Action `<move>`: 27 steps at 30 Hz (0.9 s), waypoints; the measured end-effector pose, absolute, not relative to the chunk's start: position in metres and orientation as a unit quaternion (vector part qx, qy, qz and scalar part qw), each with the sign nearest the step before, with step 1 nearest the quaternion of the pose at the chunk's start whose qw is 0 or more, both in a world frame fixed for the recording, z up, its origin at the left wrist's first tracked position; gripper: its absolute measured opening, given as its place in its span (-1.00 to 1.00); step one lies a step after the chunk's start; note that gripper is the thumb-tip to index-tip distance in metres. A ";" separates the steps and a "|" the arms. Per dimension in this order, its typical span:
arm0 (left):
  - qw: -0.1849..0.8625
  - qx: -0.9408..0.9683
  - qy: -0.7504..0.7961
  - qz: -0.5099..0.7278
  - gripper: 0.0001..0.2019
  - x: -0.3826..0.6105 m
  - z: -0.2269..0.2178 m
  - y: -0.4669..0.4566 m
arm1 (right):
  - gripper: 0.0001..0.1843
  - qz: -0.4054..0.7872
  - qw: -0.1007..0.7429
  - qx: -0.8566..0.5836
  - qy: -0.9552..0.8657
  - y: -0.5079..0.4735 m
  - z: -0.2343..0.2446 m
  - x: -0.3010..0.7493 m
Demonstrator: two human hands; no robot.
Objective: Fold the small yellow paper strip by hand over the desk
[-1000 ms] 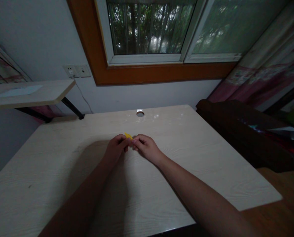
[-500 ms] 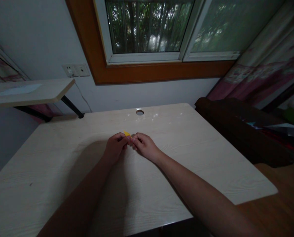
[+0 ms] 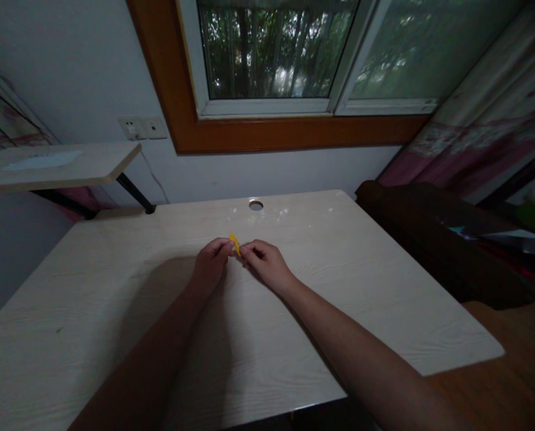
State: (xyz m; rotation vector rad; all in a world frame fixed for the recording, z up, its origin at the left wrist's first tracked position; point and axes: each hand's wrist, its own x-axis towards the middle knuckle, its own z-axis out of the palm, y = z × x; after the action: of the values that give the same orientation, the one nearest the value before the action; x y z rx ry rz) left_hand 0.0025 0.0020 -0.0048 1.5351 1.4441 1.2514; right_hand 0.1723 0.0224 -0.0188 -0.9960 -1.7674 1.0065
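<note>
A small, thin yellow piece (image 3: 234, 242), which looks like folded paper, stands up between my hands just above the desk (image 3: 258, 335). My left hand (image 3: 211, 258) pinches it from the left between thumb and fingers. From the right, my right hand (image 3: 267, 261) has its thumb and forefinger closed on the lower end of the piece. Both hands are close together near the middle of the desk. Fingertips hide part of the yellow piece, and it is too small to make out its exact folds.
A raised shelf (image 3: 61, 173) on black legs stands at the desk's left back, with a pale sheet (image 3: 43, 160) on it. A round cable hole (image 3: 255, 205) lies at the back edge. Dark wooden furniture (image 3: 411, 233) flanks the right side, below a curtain (image 3: 478, 114).
The yellow piece has turned more upright, and more of it shows between my fingers. My fingertips have drawn slightly apart. The camera view has shifted a little.
</note>
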 end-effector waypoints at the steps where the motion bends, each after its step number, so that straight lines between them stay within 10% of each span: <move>1: 0.316 0.604 0.551 0.481 -0.75 0.002 -0.005 0.003 | -0.73 0.397 0.441 -0.404 -0.696 0.023 -0.019 0.173; 27: 0.395 0.594 0.477 0.513 -0.77 0.009 -0.022 0.010 | -0.73 0.542 0.477 -0.362 -0.589 0.034 -0.024 0.177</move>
State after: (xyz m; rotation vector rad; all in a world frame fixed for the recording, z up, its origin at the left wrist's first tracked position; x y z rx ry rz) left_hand 0.0086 0.0098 -0.0217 1.5067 1.2098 1.3008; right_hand 0.1766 0.0340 -0.0243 -0.8850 -1.4383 1.3251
